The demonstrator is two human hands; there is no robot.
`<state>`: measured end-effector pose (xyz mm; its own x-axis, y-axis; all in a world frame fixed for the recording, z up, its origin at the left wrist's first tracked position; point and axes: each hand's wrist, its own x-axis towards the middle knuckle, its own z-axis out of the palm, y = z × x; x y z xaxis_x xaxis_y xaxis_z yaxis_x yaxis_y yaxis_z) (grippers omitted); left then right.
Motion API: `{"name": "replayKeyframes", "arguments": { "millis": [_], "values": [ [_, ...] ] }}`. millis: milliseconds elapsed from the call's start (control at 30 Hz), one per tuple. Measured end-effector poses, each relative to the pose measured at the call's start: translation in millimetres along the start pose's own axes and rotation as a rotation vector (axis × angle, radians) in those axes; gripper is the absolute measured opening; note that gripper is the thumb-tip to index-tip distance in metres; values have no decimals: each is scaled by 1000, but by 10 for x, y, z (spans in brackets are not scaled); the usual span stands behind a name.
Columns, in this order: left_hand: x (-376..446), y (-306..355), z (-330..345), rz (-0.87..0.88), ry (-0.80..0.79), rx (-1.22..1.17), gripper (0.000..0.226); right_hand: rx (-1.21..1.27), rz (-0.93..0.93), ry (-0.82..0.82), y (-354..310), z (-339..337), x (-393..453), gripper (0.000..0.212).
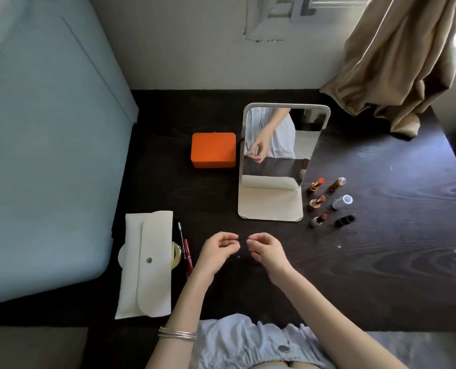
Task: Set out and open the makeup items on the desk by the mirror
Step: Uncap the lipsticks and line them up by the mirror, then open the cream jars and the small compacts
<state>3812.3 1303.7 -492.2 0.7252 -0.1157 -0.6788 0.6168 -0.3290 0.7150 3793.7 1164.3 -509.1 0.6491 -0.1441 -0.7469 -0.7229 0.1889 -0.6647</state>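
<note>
The dark wood-grain desk (381, 275) carries all items. A beige curtain (397, 57) drapes onto its far right corner. The white-framed mirror (277, 145) stands tilted at the centre on a flat cream base and reflects one hand. An orange box (213, 149), closed, sits just beside the mirror on its left. A cream pouch (148, 265) with a snap flap lies at the near left edge; a gold compact (177, 258) shows partly from under its right side, and a red pencil (188, 255) and a thin dark pencil (180, 231) lie alongside.

To the right of the mirror base, three opened lipsticks (318, 202) stand in a column. Their caps stand in a second column: a gold cap (338, 183), a white cap (342, 201), a black cap (344, 220).

The left hand (216, 251) and right hand (266, 249) hover over the bare desk in front of the mirror, fingertips nearly meeting. Both are loosely curled; whether they pinch anything cannot be told. Silver bangles (177, 335) circle the left forearm.
</note>
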Motion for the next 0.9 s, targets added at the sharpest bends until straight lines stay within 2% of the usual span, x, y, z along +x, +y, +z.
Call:
{"name": "replayKeyframes", "arguments": {
  "millis": [167,267,367,433,500,567,633,700,900],
  "values": [
    [-122,-186,-276,-36,138,-46,21,-16,-41,-154,-145,254,-120,8],
    [-193,-283,-401,-52,210,-79,22,-18,-19,-227,-136,340,-142,9],
    [-248,-356,-519,-32,347,-41,22,-71,29,-284,-83,422,-155,9],
    [-292,-398,-597,9,503,103,24,-116,63,-329,-42,466,-165,9],
    [-333,-442,-676,43,744,437,36,-156,85,-375,-13,502,-180,11],
    [-362,-488,-755,6,886,720,56,-175,95,-411,12,539,-197,12],
    [-367,-525,-836,-129,856,788,77,-183,101,-440,27,570,-210,12],
    [-338,-576,-904,-238,784,748,94,-198,101,-464,30,597,-216,13],
    [-252,-613,-956,-270,721,767,112,-210,114,-494,26,654,-205,12]
  ]
}}
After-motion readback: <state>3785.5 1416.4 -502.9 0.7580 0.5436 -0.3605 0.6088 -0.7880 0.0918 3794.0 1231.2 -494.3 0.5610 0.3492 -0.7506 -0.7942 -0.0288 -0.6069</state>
